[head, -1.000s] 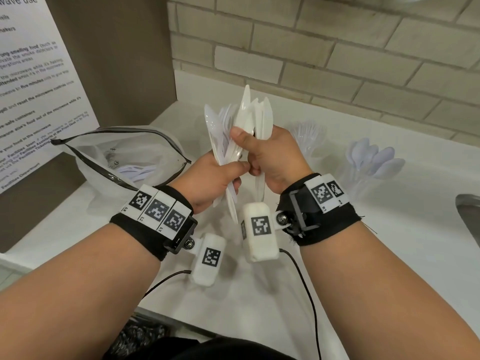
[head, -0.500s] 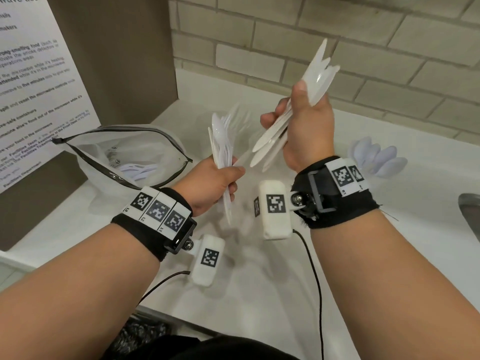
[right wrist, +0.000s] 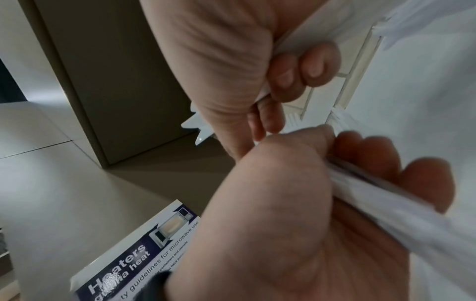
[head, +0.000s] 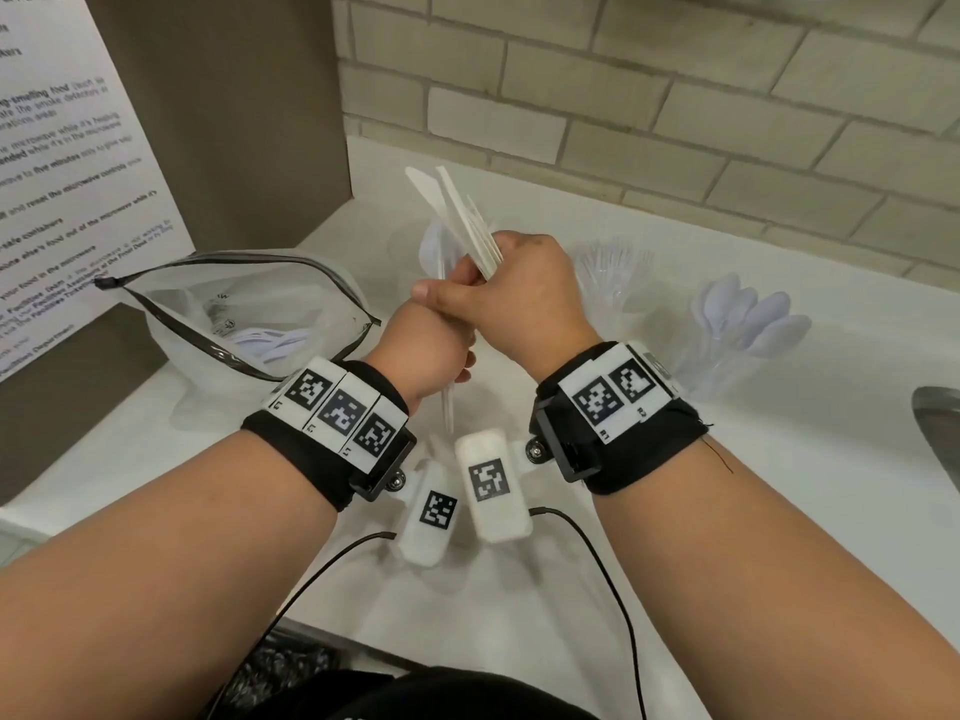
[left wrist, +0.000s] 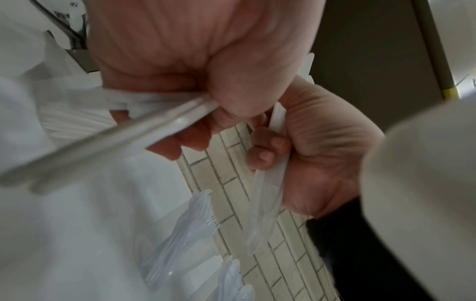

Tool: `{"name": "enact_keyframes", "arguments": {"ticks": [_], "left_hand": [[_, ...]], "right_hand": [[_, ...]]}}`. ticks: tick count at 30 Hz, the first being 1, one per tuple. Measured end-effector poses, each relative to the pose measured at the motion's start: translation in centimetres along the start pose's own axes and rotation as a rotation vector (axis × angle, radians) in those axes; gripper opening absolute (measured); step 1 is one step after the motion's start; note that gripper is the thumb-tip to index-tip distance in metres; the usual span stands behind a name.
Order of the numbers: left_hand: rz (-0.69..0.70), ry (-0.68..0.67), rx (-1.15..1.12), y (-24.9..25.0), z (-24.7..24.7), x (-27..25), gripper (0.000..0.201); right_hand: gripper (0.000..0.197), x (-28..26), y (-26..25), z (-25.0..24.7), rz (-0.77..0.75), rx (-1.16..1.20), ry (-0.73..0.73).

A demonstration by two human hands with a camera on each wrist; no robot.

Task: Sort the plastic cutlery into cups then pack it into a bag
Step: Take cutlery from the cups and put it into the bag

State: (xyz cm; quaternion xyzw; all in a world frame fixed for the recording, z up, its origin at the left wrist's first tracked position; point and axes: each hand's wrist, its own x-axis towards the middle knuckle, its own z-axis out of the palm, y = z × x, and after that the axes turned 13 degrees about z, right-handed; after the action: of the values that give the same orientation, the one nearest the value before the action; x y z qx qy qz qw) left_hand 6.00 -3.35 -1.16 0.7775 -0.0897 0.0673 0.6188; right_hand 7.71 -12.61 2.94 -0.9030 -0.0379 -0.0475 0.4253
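My left hand [head: 434, 356] grips a bunch of white plastic knives [head: 448, 407] whose ends stick out below the fist. My right hand [head: 498, 298] lies just above it, touching it, and grips a second bunch of knives [head: 457, 215] that points up and left. In the left wrist view, the left hand [left wrist: 206, 85] is curled on its bunch [left wrist: 144, 132] and the right hand [left wrist: 309, 142] on its own. The right wrist view shows the right hand [right wrist: 270, 77] above the left hand [right wrist: 322, 203]. An open clear zip bag [head: 171, 298] with cutlery inside lies to the left.
A clear cup of forks [head: 613, 272] and a cup of spoons [head: 748, 319] stand on the white counter [head: 675, 511] at the right, near the brick wall. A metal sink edge [head: 935, 439] is at far right. A printed notice [head: 62, 174] leans at the left.
My right hand, raised and apart with its bunch of knives half a second ago, has dropped onto the left hand. Its knives now point up and left.
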Motion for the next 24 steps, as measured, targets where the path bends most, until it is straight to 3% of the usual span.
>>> {"name": "enact_keyframes", "arguments": {"ticks": [5,10,19,22,24], "left_hand": [[0.017,0.011,-0.082,-0.3,0.2,0.1,0.037],[-0.072,0.094,-0.103,-1.2,0.2,0.7,0.033],[0.128,0.168,0.254,-1.7,-0.3,1.1,0.025],[0.132,0.207,0.23,-1.4,-0.5,0.8,0.018],[0.125,0.23,0.218,-1.2,-0.5,0.6,0.025]], "right_hand": [[0.022,0.3,0.2,0.5,0.052,0.073,0.043],[0.022,0.1,0.4,0.6,0.039,0.172,0.035],[0.015,-0.9,0.1,0.6,-0.14,0.091,0.098],[0.019,-1.1,0.3,0.6,-0.18,0.085,0.108],[0.018,-1.1,0.2,0.5,-0.201,0.107,0.127]]}}
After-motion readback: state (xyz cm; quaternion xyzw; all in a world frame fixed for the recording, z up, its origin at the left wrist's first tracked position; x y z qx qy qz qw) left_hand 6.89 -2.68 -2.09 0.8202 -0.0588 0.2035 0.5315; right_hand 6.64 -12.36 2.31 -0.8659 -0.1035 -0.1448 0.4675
